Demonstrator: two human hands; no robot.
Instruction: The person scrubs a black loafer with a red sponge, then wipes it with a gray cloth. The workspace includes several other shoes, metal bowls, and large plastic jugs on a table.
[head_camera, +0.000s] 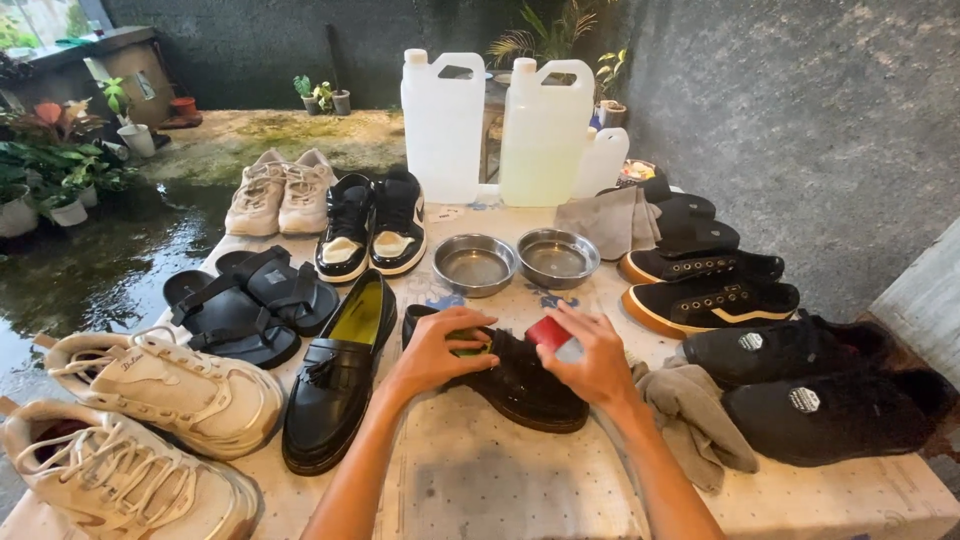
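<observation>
A black loafer (525, 385) lies on the patterned tablecloth (480, 470) in front of me. My left hand (440, 352) grips its opening, where a green lining shows between the fingers. Just to the right, my right hand (595, 358) holds a small red object (550, 333) with a pale underside over the shoe's upper. The matching loafer (335, 385) with a yellow-green insole stands to the left, untouched.
Two steel bowls (475, 263) (557, 256), two large plastic jugs (443, 125) and a grey cloth (690, 420) are nearby. Black sandals (240, 310), cream sneakers (170, 390) and black sneakers (800, 385) crowd both sides. The ground to the left is wet, with potted plants.
</observation>
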